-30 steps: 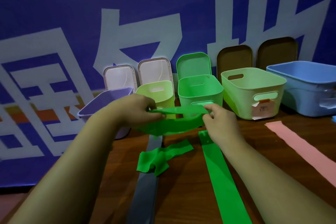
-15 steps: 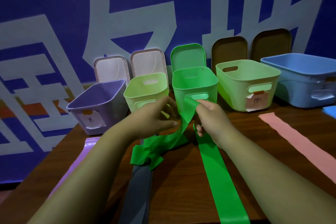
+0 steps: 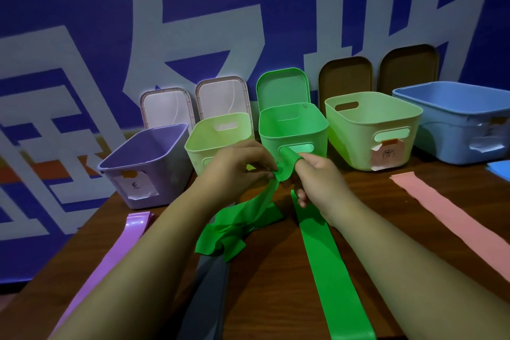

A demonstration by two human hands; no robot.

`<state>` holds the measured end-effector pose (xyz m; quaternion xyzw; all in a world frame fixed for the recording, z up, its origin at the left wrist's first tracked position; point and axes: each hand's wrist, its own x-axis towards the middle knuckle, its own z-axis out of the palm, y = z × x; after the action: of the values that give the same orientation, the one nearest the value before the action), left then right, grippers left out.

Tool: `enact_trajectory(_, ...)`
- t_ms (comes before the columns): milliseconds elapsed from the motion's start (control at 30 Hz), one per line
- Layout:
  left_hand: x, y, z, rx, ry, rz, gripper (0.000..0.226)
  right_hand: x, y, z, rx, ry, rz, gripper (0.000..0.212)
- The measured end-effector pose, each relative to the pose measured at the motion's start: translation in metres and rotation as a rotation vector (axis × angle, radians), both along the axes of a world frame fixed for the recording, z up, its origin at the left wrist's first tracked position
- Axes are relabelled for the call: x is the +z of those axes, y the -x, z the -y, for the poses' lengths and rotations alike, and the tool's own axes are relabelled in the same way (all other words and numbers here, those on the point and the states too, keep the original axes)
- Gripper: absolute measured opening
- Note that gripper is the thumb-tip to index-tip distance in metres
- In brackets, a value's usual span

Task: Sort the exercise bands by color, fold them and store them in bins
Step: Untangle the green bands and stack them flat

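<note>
1. at the far left a purple band [image 3: 121, 251] lies flat on the wooden table [image 3: 270, 298], pointing toward a purple bin [image 3: 143, 165].
2. just right of it lies a grey band [image 3: 204, 301]; its far end is under a heap of green.
3. the left hand [image 3: 237, 165] is in front of a small pale green bin [image 3: 218, 132], with its fingers curled and pinching the loose green band [image 3: 248, 212] near the top.
4. that band hangs from both hands, and its lower part is bunched on the table.
5. the right hand [image 3: 320, 176] pinches the band's top end between thumb and forefinger, in front of the green bin [image 3: 292, 124].
6. a flat green band [image 3: 331, 270] runs from under the right hand to the near edge.
7. further right are a large pale green bin [image 3: 372, 124], a pink band [image 3: 455, 218] and a blue bin [image 3: 455, 119].
</note>
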<state>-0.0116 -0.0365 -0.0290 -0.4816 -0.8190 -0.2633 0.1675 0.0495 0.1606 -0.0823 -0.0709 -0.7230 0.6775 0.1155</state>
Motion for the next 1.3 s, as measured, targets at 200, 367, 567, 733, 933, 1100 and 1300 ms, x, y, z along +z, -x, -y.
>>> enact_trajectory(200, 0.028, 0.002, 0.006, 0.007, 0.037, -0.119, 0.018, 0.008, -0.009, 0.000, -0.025, -0.062, -0.088, 0.032)
enact_trajectory(367, 0.059, -0.006, 0.008, 0.049, 0.091, -0.163, 0.017, 0.008, -0.010, 0.000, -0.075, -0.173, -0.186, 0.025)
enact_trajectory(567, 0.116, -0.023, 0.005, 0.117, 0.007, -0.137, 0.021, 0.012, -0.015, 0.004, 0.117, -0.089, -0.199, 0.020)
enact_trajectory(733, 0.156, -0.024, -0.003, 0.193, -0.032, -0.119, 0.008, 0.021, -0.029, 0.011, 0.233, -0.073, -0.156, 0.043)
enact_trajectory(933, 0.172, -0.020, -0.011, 0.247, -0.089, -0.033, 0.007, 0.021, -0.036, 0.016, 0.374, -0.049, -0.107, 0.023)
enact_trajectory(1100, 0.171, -0.017, -0.012, 0.237, -0.232, 0.172, 0.002, 0.015, -0.033, 0.015, 0.318, -0.097, -0.059, 0.018)
enact_trajectory(1300, 0.173, -0.008, -0.011, 0.301, -0.346, 0.192, 0.003, 0.021, -0.038, 0.018, 0.310, -0.170, 0.029, 0.014)
